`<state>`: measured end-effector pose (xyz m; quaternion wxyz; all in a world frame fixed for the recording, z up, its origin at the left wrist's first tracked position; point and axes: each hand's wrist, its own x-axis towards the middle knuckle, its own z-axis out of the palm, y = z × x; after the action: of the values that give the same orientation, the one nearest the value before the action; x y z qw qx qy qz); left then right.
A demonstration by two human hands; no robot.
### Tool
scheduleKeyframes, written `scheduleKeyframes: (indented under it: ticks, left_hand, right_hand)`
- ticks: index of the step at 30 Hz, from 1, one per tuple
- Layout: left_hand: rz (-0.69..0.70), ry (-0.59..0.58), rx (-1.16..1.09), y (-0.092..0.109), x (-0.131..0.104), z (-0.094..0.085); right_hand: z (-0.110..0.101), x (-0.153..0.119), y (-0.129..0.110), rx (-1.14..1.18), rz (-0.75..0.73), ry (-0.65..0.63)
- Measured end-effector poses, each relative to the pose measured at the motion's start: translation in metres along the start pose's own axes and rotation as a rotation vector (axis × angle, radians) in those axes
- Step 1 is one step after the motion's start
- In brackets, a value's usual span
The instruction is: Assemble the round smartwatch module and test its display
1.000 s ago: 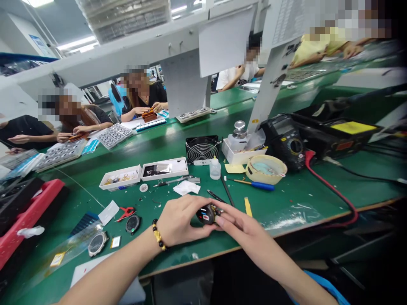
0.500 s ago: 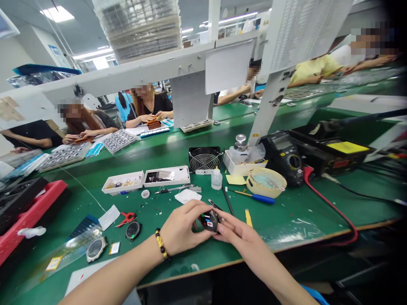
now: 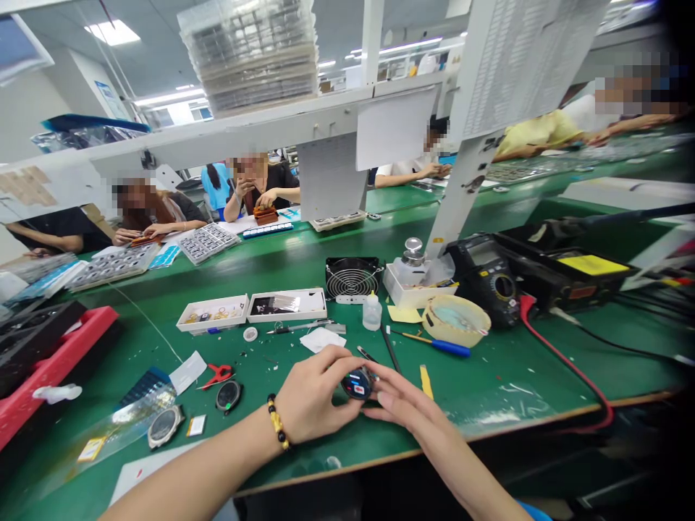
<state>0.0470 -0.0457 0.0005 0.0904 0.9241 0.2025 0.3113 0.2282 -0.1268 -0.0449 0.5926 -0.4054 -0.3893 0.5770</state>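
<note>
Both my hands hold one small round black watch body (image 3: 357, 383) just above the green bench (image 3: 489, 376). Its open side shows circuit parts with blue and red spots. My left hand (image 3: 312, 396), with a yellow and black bead bracelet at the wrist, grips its left side. My right hand (image 3: 405, 405) pinches its right side with fingertips. Two other round watch parts (image 3: 226, 395) (image 3: 163, 425) lie to the left, next to red-handled scissors (image 3: 217, 375).
Two white parts trays (image 3: 253, 309), a small fan (image 3: 352, 278), a glue bottle (image 3: 371, 312), a tape roll (image 3: 455, 319), a blue-handled screwdriver (image 3: 442, 346), a multimeter (image 3: 489, 278) with a red lead, and a red bin (image 3: 48, 369) at left. Other people work across the bench.
The view has tilted up a little. The watch body has turned in my fingers, with both hands staying on it.
</note>
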Motion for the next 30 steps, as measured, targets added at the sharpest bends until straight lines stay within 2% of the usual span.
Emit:
scheduleKeyframes:
  ticks: [7,15,26,30]
  left_hand:
    - [-0.023,-0.05,0.055,0.001,0.0,-0.001]
    - [-0.043,-0.081,0.083,0.0,-0.001,-0.001]
    - [-0.083,-0.037,-0.044,0.003,0.003,-0.004]
    - [-0.193,-0.022,-0.325,0.004,0.011,-0.014]
  right_hand:
    - [0.018,0.01,-0.001,-0.194,-0.05,0.056]
    - [0.024,0.019,0.01,-0.274,-0.109,0.1]
    - [0.009,0.013,0.013,-0.037,-0.042,0.129]
    - [0.005,0.012,0.009,0.067,-0.044,0.024]
